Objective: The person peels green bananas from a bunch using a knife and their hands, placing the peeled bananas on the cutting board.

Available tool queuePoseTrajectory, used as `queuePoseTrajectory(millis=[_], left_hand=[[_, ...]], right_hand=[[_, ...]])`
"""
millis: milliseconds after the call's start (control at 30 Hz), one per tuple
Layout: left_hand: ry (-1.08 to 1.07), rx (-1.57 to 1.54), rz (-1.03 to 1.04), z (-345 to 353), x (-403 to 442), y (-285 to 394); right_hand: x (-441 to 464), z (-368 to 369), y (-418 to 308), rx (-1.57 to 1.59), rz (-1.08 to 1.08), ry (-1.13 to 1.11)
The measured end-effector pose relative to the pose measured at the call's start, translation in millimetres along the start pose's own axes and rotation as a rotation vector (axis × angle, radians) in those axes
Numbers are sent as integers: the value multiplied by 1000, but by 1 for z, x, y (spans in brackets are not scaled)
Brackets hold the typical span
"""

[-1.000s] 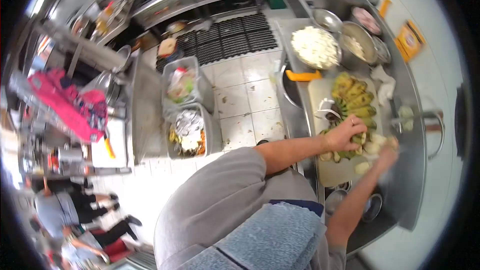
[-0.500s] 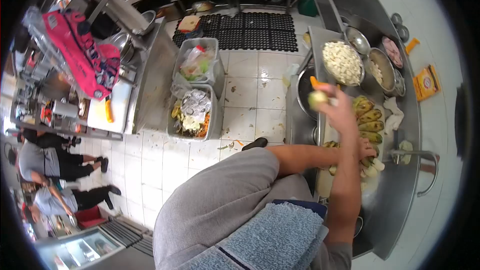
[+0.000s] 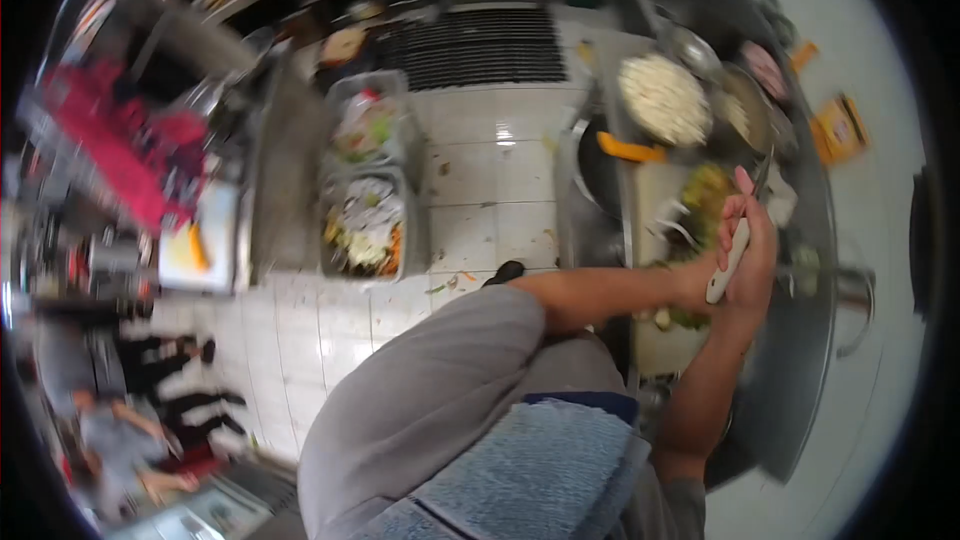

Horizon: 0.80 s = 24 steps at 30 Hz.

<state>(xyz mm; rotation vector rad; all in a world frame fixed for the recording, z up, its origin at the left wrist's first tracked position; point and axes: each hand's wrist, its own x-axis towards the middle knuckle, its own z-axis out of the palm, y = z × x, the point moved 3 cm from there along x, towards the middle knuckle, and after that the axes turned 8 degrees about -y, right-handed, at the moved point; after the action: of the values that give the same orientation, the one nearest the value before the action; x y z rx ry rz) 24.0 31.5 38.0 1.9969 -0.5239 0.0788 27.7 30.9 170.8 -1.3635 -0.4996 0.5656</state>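
My right hand is closed around a small knife, its pale handle lying across the hand and its dark blade pointing up and right. Beneath and beside it my left hand is largely covered, so its fingers and anything in them cannot be made out. Both hands are over a pale cutting board with green-yellow bananas, blurred by motion. A few pale pieces lie by my left wrist. A white object rests left of the bananas.
A bowl of white chunks, metal bowls and an orange handle are beyond the board. A faucet stands at right. Two scrap-filled bins sit on the floor. People are at lower left.
My right hand has come back from near the bowl of white chunks to my left hand. The light piece it carried is gone from it, and a knife now shows there. The whole view has shifted.
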Motion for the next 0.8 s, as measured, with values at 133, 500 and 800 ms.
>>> queuePoseTrajectory(millis=[133,500,800], left_hand=[[254,132,-16,18,-2,7],[-68,-24,55,-21,-2,6],[-721,126,155,-36,54,14]], right_hand=[[-77,-101,5,-128,73,381],[-167,-112,96,-145,268,551],[-159,-94,82,160,39,577]])
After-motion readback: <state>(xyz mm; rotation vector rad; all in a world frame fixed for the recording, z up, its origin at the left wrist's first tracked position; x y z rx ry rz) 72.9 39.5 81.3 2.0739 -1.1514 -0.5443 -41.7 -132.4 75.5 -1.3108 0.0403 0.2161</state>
